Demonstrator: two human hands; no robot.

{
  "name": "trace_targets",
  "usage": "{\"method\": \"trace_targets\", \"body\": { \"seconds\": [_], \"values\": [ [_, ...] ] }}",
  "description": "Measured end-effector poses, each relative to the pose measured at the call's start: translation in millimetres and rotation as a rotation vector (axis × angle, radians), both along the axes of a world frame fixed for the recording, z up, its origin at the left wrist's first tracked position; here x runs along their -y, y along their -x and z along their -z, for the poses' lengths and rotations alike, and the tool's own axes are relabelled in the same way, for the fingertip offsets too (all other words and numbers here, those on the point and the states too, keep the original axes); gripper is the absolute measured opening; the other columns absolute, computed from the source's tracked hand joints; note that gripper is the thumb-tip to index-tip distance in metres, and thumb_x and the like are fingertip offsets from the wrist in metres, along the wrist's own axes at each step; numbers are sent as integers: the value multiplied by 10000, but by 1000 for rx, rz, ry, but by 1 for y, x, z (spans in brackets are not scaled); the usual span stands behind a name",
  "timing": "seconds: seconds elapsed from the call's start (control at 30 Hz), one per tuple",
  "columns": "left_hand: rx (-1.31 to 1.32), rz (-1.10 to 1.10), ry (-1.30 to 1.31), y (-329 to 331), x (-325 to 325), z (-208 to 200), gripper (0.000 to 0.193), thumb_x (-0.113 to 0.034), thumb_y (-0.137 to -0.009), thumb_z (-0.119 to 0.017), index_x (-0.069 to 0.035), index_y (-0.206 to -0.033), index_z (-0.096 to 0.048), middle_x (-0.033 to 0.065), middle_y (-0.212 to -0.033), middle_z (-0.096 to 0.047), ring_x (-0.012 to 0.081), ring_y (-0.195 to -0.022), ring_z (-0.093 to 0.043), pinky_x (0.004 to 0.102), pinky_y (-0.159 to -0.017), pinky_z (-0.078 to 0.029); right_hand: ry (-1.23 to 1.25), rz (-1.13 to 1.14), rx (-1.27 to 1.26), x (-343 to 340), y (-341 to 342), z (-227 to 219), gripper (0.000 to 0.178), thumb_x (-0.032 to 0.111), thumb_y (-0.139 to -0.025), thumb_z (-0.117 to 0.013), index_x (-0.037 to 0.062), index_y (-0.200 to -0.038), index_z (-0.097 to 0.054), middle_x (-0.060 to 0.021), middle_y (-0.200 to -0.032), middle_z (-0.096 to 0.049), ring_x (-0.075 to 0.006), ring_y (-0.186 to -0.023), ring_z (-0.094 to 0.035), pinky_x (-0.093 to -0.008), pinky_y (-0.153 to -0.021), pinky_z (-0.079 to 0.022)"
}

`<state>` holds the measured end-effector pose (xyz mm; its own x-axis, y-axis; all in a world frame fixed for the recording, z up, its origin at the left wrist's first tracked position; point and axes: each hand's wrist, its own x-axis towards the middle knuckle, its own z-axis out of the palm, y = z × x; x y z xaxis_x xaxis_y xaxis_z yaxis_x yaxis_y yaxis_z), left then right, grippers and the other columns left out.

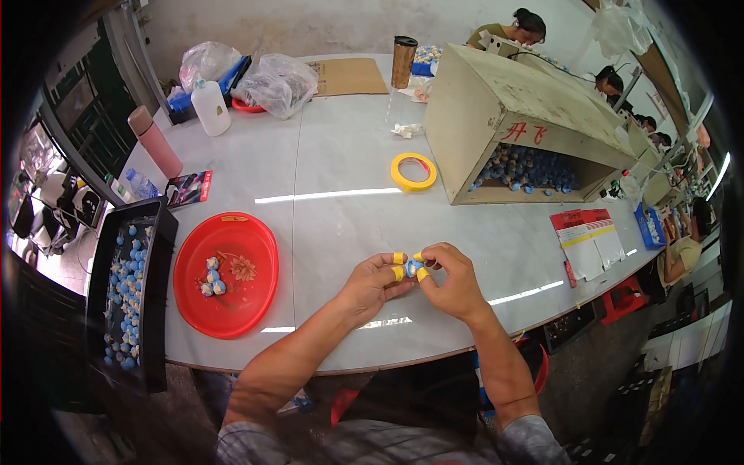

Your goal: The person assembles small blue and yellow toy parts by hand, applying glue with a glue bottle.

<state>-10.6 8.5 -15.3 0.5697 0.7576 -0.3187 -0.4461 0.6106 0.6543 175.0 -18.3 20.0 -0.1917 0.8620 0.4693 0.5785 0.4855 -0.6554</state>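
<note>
A small blue and white figurine part [413, 268] is pinched between my two hands, above the near middle of the table. My left hand [375, 282] grips it from the left with thumb and forefinger, both wrapped in yellow tape. From the right, my right hand [451, 279] closes on it with thumb and forefinger, also taped yellow. The fingers cover much of the part. Left of my hands lies a round red plastic dish [267, 267], with several similar blue and white pieces [213, 279] grouped inside it.
A black tray [159, 310] of blue pieces stands at the left edge. A wooden box [457, 132], open toward me, holds many dark blue pieces [527, 167]. Yellow tape roll [397, 174], pink bottle [159, 147], white bottle [211, 110] and red-white papers [589, 240] lie around. Co-workers [508, 32] sit beyond.
</note>
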Motion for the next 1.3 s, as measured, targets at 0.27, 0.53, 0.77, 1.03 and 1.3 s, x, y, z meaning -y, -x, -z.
{"method": "trace_targets", "body": {
  "seconds": [0.27,0.53,0.77,1.03,1.3],
  "values": [
    [41,4,-4,-5,1,10,330,-17,-922,-564,-14,-1235,-458,116,-1190,-578,189,-1080,-608,329,-952,-519,-20,28,57,3,4,-5,257,-34,-709,-672,11,-955,-611,-107,-901,-636,-231,-786,-622,-316,-693,-521],
    [20,-1,-55,-5,3,5,348,15,-925,-556,-3,-1254,-443,128,-1208,-558,218,-1123,-601,382,-1017,-508,-12,4,131,4,5,-6,284,-45,-720,-683,10,-986,-598,-113,-940,-636,-230,-825,-628,-309,-712,-524],
    [8,-16,-96,-6,5,5,348,34,-915,-532,8,-1249,-437,136,-1215,-555,216,-1129,-596,383,-1021,-503,39,42,122,8,8,-9,266,-32,-736,-677,14,-988,-606,-113,-937,-642,-241,-827,-635,-325,-722,-526],
    [16,5,-83,-7,5,7,358,-39,-936,-590,-1,-1254,-431,133,-1211,-565,207,-1104,-597,335,-955,-527,113,44,56,10,3,-11,275,-28,-751,-669,3,-1018,-609,-123,-935,-654,-256,-851,-651,-333,-761,-525],
    [11,-9,-77,-7,6,9,341,-26,-933,-577,-8,-1247,-447,135,-1206,-569,209,-1097,-611,356,-966,-530,82,89,85,13,8,-7,279,-18,-755,-672,4,-1027,-614,-111,-931,-661,-246,-858,-655,-342,-772,-514]
  ]
}}
